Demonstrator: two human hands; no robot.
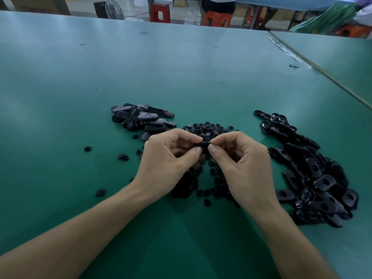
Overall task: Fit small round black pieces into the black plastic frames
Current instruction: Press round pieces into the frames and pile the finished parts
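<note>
Frame [203, 144] — apparently pinched between fingers [198, 151].

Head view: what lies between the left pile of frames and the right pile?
In the head view, the heap of small round pieces lies between them, with the left hand and right hand pinching a black part above it.

Table top [181, 77]: green mat, smooth, soft sheen with broad light streaks. Right-hand frames [314, 178]: black plastic, glossy, sharp highlights on the rims. Left-hand frames [143, 119]: same black plastic, smooth faces, duller satin (reads greyish under the light). Round pieces [207, 127]: black plastic, mostly matt, a few glints. Held black part [203, 144]: mostly covered, finish unclear. Stools [160, 12] behind: orange-red plastic, shiny.
</note>
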